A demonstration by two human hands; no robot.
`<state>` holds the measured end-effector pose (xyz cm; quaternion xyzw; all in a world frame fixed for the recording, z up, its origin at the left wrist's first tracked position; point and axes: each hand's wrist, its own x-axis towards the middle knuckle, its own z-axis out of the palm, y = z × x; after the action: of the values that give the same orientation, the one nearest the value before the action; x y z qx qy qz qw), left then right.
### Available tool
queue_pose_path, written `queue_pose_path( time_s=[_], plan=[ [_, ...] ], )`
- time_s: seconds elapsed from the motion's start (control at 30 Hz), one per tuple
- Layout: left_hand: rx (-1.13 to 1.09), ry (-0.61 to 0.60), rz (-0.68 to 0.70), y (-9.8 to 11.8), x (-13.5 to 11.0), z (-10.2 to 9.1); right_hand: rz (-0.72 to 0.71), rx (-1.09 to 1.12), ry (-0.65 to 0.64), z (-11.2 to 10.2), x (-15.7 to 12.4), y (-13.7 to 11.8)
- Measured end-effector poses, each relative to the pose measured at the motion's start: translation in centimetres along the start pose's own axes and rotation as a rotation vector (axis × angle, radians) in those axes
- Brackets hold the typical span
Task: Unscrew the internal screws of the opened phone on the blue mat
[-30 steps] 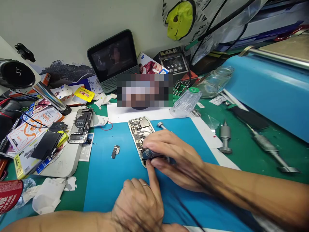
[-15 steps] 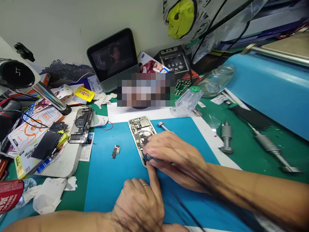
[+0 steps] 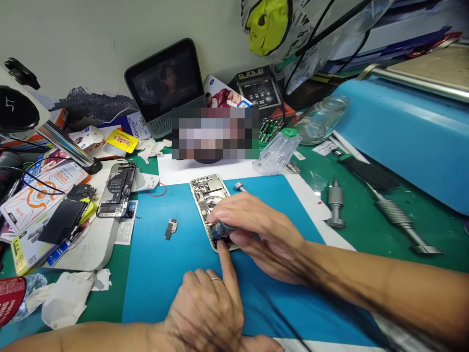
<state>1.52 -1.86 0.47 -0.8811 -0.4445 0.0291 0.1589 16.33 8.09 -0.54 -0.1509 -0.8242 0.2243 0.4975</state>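
Note:
An opened phone [image 3: 216, 187] with its inner parts bare lies on the blue mat [image 3: 157, 293]. Over its lower half, my right hand [image 3: 262, 232] is closed round a dark blue-grey piece [image 3: 222, 231], tilted above the phone's frame; fingers hide much of it, so I cannot tell its kind. My left hand [image 3: 207, 305] has its index finger stretched to the phone's bottom end, touching it. Its other fingers are curled with nothing seen in them. Left of the phone rests a small metal-and-black part [image 3: 171, 229]. A screwdriver [image 3: 240, 187] shows partly behind my right hand.
On the left, a second opened phone [image 3: 117, 188] lies on a white stand [image 3: 104, 244] beside boxes. Metal screwdrivers [image 3: 335, 205] stand and lie at the right. A clear plastic holder [image 3: 278, 152], glass jar [image 3: 324, 120] and screen device [image 3: 164, 83] stand behind.
The dark piece in my right hand has tipped up from lying low over the phone's bottom end. My left index finger stays there. The whole view has shifted slightly.

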Motion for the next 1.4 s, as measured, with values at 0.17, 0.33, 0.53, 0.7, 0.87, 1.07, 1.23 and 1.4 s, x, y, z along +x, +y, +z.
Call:
queue_pose_path(
  time_s=[0.17, 0.33, 0.53, 0.7, 0.87, 1.07, 1.23, 1.4],
  plan=[
    [-0.028, -0.102, 0.031, -0.03, -0.04, -0.09, -0.040, 0.063, -0.039, 0.00, 0.13, -0.05],
    [-0.044, -0.151, 0.049, -0.02, -0.12, 0.01, -0.063, 0.080, -0.024, 0.24, 0.39, 0.07],
    [-0.038, -0.162, 0.053, 0.09, -0.17, 0.02, -0.065, 0.152, -0.060, 0.21, 0.36, 0.05],
    [-0.040, -0.134, 0.050, 0.06, -0.21, 0.10, -0.086, 0.158, -0.060, 0.50, 0.23, 0.10],
    [-0.052, -0.128, 0.048, 0.01, -0.19, 0.12, -0.069, 0.165, -0.051, 0.51, 0.30, 0.01],
    [-0.053, -0.102, 0.029, 0.08, -0.21, -0.02, -0.004, 0.146, -0.055, 0.46, 0.52, -0.10],
    [-0.043, -0.101, 0.038, -0.01, 0.01, -0.16, -0.011, 0.144, -0.057, 0.50, 0.60, -0.35],
    [-0.057, -0.117, 0.019, 0.04, 0.10, -0.38, 0.065, 0.103, -0.060, 0.38, 0.66, -0.58]
  ],
)
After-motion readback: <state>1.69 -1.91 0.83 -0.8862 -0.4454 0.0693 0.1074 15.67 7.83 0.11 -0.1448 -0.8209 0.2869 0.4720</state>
